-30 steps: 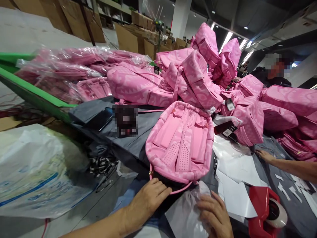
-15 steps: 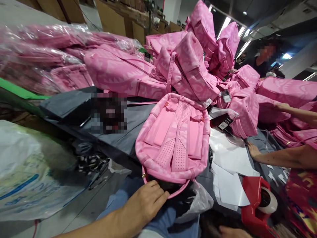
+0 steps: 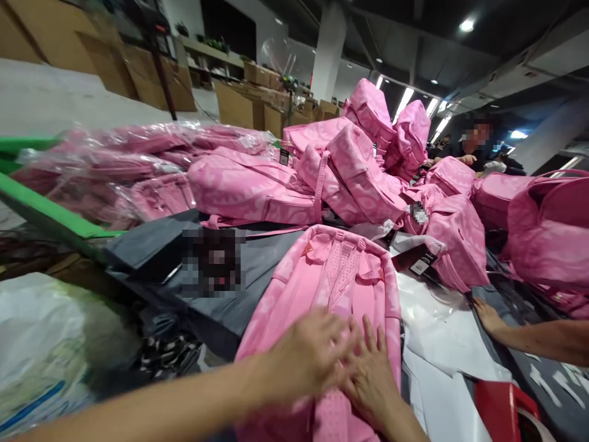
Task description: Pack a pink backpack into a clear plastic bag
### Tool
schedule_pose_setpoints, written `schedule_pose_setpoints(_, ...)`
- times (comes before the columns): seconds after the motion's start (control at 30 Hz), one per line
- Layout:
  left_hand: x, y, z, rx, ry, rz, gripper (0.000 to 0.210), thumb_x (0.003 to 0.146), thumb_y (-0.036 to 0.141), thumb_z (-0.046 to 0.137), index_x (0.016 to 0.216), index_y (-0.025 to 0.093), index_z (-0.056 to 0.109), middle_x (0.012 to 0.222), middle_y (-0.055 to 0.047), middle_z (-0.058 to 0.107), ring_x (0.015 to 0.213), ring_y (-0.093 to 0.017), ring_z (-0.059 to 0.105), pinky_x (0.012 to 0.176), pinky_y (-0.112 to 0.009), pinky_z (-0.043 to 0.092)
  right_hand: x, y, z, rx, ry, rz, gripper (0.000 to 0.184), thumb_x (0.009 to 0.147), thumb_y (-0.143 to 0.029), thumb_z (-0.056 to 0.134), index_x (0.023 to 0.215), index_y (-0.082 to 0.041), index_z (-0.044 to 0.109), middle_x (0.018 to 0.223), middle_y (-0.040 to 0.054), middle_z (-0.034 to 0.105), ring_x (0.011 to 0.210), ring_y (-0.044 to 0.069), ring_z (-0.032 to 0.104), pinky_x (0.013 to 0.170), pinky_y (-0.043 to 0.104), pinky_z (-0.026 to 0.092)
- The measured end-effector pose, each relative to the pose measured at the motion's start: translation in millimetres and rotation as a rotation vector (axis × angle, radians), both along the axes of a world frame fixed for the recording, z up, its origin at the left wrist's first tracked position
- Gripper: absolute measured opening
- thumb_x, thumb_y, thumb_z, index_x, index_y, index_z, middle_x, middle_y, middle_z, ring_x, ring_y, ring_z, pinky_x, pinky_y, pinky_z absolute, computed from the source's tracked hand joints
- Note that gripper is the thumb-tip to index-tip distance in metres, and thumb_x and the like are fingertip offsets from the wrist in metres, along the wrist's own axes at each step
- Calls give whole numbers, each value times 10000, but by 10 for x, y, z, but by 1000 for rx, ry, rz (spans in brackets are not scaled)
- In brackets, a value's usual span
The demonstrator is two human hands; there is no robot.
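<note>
The left hand (image 3: pixel 313 353) lies flat with its fingers spread on the padded back panel of a pink backpack (image 3: pixel 335 276), and the right hand (image 3: pixel 368 377) rests just beside it, palm down and fingers stretched forward, the two hands touching along their inner edges. Both are blurred, so whether either hand grips any fabric is hard to tell; they seem only to press on it. The backpack lies straps-up on a grey table cover (image 3: pixel 257 258), its top handle pointing away from the person and its lower end toward the bottom of the view. To its right, white paper sheets (image 3: pixel 442 344) overlap on the table, and a red tape dispenser (image 3: pixel 506 411) sits at the lower right corner. A co-worker's hand (image 3: pixel 488 316) rests on the table edge beyond the sheets. Behind the backpack rises a heap of pink backpacks (image 3: pixel 363 166), several with black hang tags (image 3: pixel 416 261), and to the left lie more in clear plastic bags (image 3: pixel 138 159). A large white sack (image 3: pixel 41 350) sits low at the left.
</note>
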State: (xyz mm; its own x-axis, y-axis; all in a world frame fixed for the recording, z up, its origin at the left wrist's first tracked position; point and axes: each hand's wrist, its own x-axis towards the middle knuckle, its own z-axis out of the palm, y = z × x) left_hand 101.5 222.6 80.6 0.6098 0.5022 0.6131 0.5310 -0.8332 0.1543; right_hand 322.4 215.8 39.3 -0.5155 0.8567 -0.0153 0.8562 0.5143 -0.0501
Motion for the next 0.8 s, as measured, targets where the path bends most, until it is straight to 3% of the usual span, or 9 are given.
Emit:
schedule_pose_setpoints(0.07, 141, 627, 124, -69, 60, 102, 515, 986, 446, 580, 1472, 286, 531, 1550, -162, 484, 1401, -391, 462, 1110, -647, 374, -28, -200, 31, -7, 51, -50, 634, 985, -582, 545, 1564, -458, 320, 1672, 78, 222, 1528, 449, 153, 1140, 789, 202)
schedule_pose_setpoints(0.17, 385, 1280, -66, -290, 203, 129, 586, 976, 495, 603, 1528, 378, 446, 1652, -118, 334, 1528, -411, 247, 1185, -693, 186, 18, -317, 278, -121, 186, -83, 583, 973, -513, 606, 1523, -425, 434, 1645, 61, 306, 1533, 406, 188, 1178, 738, 199)
schedule_pose_setpoints(0.23, 462, 1436, -300, -379, 232, 118, 614, 989, 527, 566, 1559, 397, 376, 1670, -106, 296, 1547, -390, 208, 1209, -665, 140, 222, -219, 491, -329, 359, -41, 471, 942, -520, 652, 1383, -357, 628, 1515, 69, 523, 1469, 382, 371, 1182, 644, 311)
schedule_pose_setpoints(0.3, 458, 1442, -478, -398, 216, 114, 616, 995, 554, 536, 1566, 401, 359, 1682, -97, 268, 1553, -375, 196, 1226, -638, 107, 572, 37, 654, -481, 604, -107, 407, 919, -604, 636, 1135, -286, 769, 1210, 70, 737, 1212, 319, 647, 1053, 478, 515)
schedule_pose_setpoints(0.37, 423, 1399, -556, -393, 191, 119, 603, 992, 574, 526, 1554, 407, 386, 1687, -84, 260, 1551, -372, 199, 1230, -623, 99, 979, 440, 695, -330, 773, -440, 501, 926, -664, 545, 980, -220, 772, 949, 76, 773, 902, 258, 739, 836, 376, 601)
schedule_pose_setpoints(0.47, 395, 1363, -559, -400, 186, 135, 592, 987, 595, 519, 1542, 423, 404, 1687, -76, 262, 1548, -377, 205, 1223, -628, 115, 1441, 1196, 497, -182, 718, -655, 400, 866, -565, 648, 942, -177, 706, 900, 91, 742, 848, 249, 725, 782, 362, 581)
schedule_pose_setpoints(0.6, 393, 1370, -558, -396, 187, 154, 591, 982, 592, 538, 1536, 431, 411, 1676, -77, 290, 1538, -372, 238, 1219, -620, 149, 1529, 2057, 89, -145, 610, -758, 291, 932, -442, 646, 934, -151, 655, 753, 18, 660, 678, 170, 657, 695, 330, 552)
schedule_pose_setpoints(0.7, 377, 1360, -563, -398, 178, 153, 602, 978, 595, 549, 1540, 452, 390, 1675, -67, 293, 1535, -370, 245, 1214, -625, 169, 1415, 2411, -87, -67, 538, -768, 263, 896, -410, 729, 924, -159, 657, 839, 15, 653, 786, 168, 630, 784, 348, 533)
schedule_pose_setpoints(0.8, 370, 1343, -540, -434, 180, 145, 614, 972, 587, 569, 1542, 469, 374, 1679, -63, 280, 1537, -374, 239, 1212, -636, 178, 1425, 2576, -123, -78, 494, -785, 291, 895, -417, 736, 794, -160, 644, 726, -17, 605, 702, 153, 590, 717, 315, 508)
